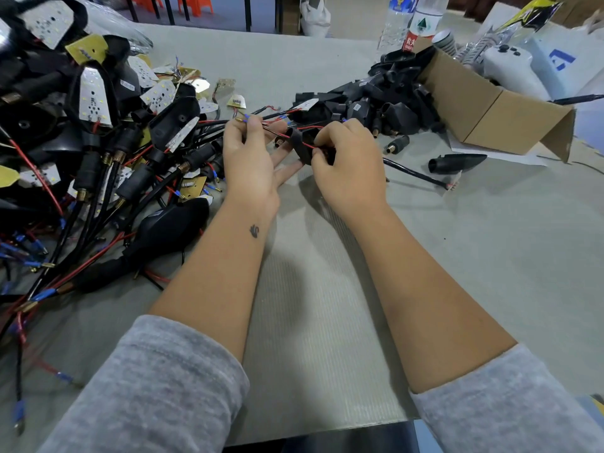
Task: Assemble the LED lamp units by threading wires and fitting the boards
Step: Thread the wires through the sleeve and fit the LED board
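Pinching the red and black wires [274,127] between thumb and forefinger, the left hand [251,158] hovers above the grey table [457,256]; the right hand [348,158] grips a black lamp housing [302,147] beside it.

A grey table [327,305] with a fine ribbed surface fills most of the view. At its far right an open cardboard box [490,116] lies tipped, one flap resting on white paper [500,156]. Behind the box sit a white game controller [510,68] with dark buttons and a white package with a blue mark [560,62]. Two clear plastic bottles [413,21] stand near the table's far edge, one with a red and white label. Orange stools [196,3] show on the floor beyond the table.
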